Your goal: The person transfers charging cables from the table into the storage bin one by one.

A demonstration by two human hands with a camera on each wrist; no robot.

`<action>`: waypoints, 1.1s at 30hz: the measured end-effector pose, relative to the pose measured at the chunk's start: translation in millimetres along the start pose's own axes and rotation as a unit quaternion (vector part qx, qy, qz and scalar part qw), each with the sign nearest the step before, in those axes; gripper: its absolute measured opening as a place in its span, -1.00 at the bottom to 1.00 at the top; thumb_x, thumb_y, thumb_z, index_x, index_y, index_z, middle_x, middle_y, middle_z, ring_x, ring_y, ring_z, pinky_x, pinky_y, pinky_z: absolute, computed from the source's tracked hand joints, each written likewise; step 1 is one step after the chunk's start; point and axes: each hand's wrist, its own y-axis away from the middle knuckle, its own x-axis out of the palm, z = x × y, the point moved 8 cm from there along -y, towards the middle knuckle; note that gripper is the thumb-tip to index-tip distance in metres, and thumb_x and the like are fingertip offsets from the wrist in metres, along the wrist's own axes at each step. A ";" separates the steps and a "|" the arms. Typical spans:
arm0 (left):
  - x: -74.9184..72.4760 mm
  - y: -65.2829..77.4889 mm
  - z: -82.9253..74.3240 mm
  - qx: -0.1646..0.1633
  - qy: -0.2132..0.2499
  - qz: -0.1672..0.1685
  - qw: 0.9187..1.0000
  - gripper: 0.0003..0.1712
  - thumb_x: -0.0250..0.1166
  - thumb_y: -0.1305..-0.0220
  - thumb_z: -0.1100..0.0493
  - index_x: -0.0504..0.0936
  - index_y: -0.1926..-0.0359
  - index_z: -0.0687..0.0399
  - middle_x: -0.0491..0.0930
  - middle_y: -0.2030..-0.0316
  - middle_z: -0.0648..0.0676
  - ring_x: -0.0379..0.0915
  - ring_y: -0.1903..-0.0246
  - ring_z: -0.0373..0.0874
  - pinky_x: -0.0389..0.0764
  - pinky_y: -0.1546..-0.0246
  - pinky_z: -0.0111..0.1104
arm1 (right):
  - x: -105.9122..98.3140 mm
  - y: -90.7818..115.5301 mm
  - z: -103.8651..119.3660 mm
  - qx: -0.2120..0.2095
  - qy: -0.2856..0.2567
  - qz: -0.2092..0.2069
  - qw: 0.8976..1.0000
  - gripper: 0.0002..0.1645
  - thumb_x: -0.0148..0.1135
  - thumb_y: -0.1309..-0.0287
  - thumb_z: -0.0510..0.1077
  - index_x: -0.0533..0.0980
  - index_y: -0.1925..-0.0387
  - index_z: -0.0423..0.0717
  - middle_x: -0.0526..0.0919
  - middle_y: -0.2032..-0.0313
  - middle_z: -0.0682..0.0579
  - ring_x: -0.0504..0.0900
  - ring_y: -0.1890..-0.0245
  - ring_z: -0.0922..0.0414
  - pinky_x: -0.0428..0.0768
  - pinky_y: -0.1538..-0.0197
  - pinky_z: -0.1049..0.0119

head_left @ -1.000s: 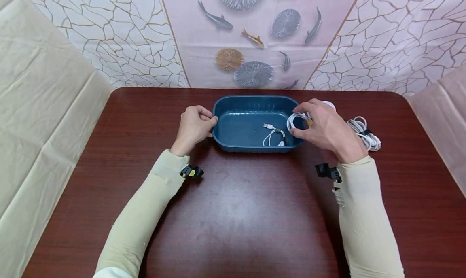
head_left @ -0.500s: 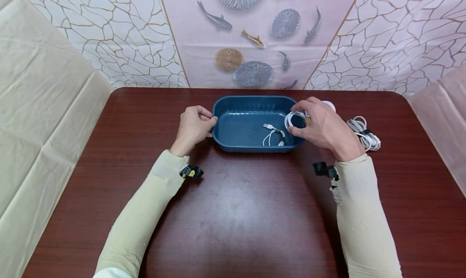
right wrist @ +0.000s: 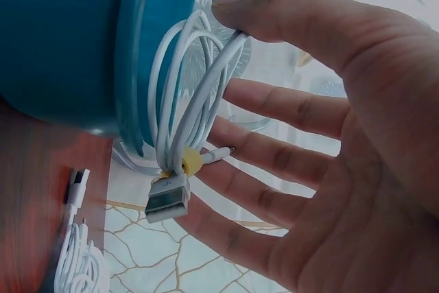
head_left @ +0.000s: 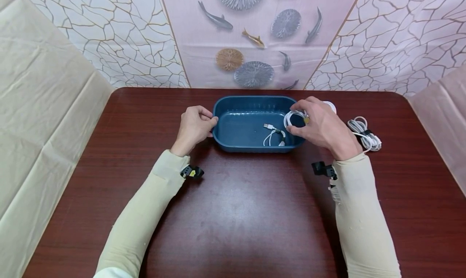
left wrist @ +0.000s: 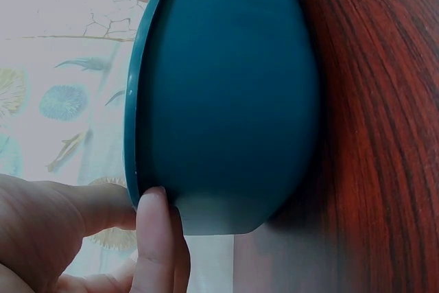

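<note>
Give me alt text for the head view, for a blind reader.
Right hand holds a coiled white cable at the right end of a blue bin; left hand grips its left end. Another white cable lies inside.
</note>
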 end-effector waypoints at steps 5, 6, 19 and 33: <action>-0.3 0.4 0.3 -0.001 -0.003 0.000 1.000 -0.78 0.36 -0.37 0.12 0.63 0.15 0.21 0.72 0.32 0.19 0.63 0.64 -0.21 0.76 0.49 -0.39 | 0.8 -1.6 1.1 -0.003 0.003 -0.002 1.000 -0.34 0.40 -0.20 0.02 0.50 -0.25 -0.23 0.45 -0.27 -0.27 0.42 -0.19 -0.16 0.52 -0.30 -0.19; -0.3 0.5 0.3 -0.002 -0.004 0.001 1.000 -0.78 0.36 -0.37 0.12 0.63 0.15 0.21 0.72 0.32 0.19 0.63 0.64 -0.21 0.77 0.48 -0.38 | 0.8 -1.8 1.4 -0.004 0.003 -0.003 1.000 -0.34 0.40 -0.21 0.02 0.50 -0.24 -0.23 0.45 -0.27 -0.26 0.43 -0.18 -0.16 0.52 -0.29 -0.19; 0.1 0.5 -0.3 -0.001 -0.003 0.000 1.000 -0.79 0.36 -0.38 0.12 0.63 0.16 0.21 0.70 0.34 0.18 0.62 0.65 -0.20 0.79 0.45 -0.33 | 2.3 -7.6 5.3 -0.012 -0.001 -0.008 1.000 -0.33 0.41 -0.20 0.04 0.50 -0.24 -0.22 0.50 -0.22 -0.25 0.46 -0.14 -0.15 0.52 -0.27 -0.18; 0.4 0.4 -0.6 0.003 0.001 0.002 1.000 -0.78 0.35 -0.38 0.13 0.62 0.13 0.22 0.70 0.33 0.18 0.61 0.66 -0.20 0.73 0.52 -0.43 | 3.7 -11.9 7.5 -0.008 -0.002 -0.004 1.000 -0.30 0.41 -0.20 0.03 0.48 -0.27 -0.24 0.47 -0.24 -0.27 0.44 -0.20 -0.19 0.51 -0.32 -0.22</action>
